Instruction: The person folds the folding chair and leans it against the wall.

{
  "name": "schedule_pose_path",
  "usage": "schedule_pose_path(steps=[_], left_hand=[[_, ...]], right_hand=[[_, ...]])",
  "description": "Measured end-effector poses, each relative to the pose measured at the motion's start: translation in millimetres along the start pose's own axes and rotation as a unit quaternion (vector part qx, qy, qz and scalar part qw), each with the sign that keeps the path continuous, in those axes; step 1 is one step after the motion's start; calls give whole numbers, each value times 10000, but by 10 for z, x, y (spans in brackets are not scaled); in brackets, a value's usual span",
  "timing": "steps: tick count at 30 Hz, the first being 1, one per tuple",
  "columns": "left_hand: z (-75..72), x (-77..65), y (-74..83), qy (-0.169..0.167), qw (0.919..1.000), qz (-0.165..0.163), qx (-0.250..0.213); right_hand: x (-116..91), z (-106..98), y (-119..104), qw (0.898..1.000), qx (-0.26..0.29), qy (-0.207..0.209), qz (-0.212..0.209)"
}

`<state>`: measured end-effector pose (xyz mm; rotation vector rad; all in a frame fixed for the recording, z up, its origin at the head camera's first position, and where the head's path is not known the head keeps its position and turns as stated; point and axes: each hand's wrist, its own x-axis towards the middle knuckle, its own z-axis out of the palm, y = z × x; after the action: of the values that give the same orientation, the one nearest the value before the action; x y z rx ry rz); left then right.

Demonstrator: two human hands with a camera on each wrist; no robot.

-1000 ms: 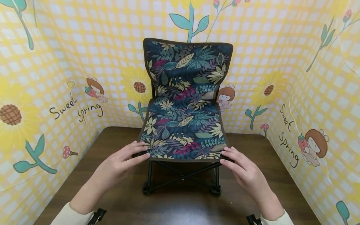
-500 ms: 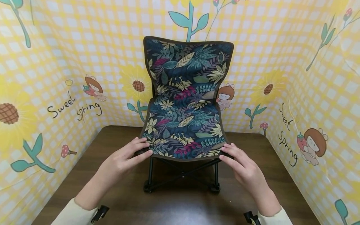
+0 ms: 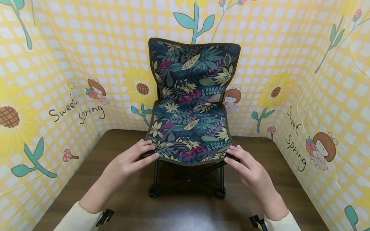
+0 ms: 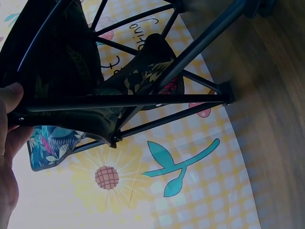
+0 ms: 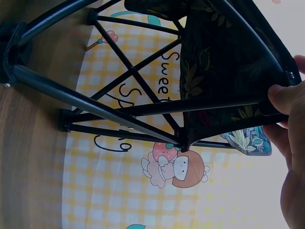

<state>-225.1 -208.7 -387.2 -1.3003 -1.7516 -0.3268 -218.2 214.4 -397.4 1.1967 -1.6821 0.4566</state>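
Observation:
A small folding chair (image 3: pixel 190 125) with dark leaf-printed fabric and thin black legs stands unfolded in the middle of the head view. My left hand (image 3: pixel 124 165) grips the front left corner of its seat, fingers on top. On the opposite front corner, my right hand (image 3: pixel 251 166) holds on in the same way. Seen from the right wrist, the thumb (image 5: pixel 282 98) presses the frame from beneath. The left thumb (image 4: pixel 13 95) likewise lies against the frame near the corner. Between the hands, the seat's front edge sags a little.
The chair stands on a dark brown wooden table (image 3: pixel 115 211). Yellow-checked cloth walls (image 3: pixel 268 41) with flowers and cartoon figures enclose the back and both sides. A black strap (image 3: pixel 105 217) sits by the left sleeve.
Both hands have come slightly closer together, and the front legs have drawn in a little with them. The seat's front edge has risen slightly and sags more. The grip is unchanged.

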Motion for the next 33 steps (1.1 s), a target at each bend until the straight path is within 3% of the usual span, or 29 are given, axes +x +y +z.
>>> schedule_pose_path(steps=[15, 33], left_hand=[[1, 136, -8, 43, 9999, 35, 120], [15, 222, -76, 8, 9998, -13, 211]], right_hand=[[93, 0, 35, 9998, -118, 114, -129], [189, -34, 62, 9996, -235, -76, -153]])
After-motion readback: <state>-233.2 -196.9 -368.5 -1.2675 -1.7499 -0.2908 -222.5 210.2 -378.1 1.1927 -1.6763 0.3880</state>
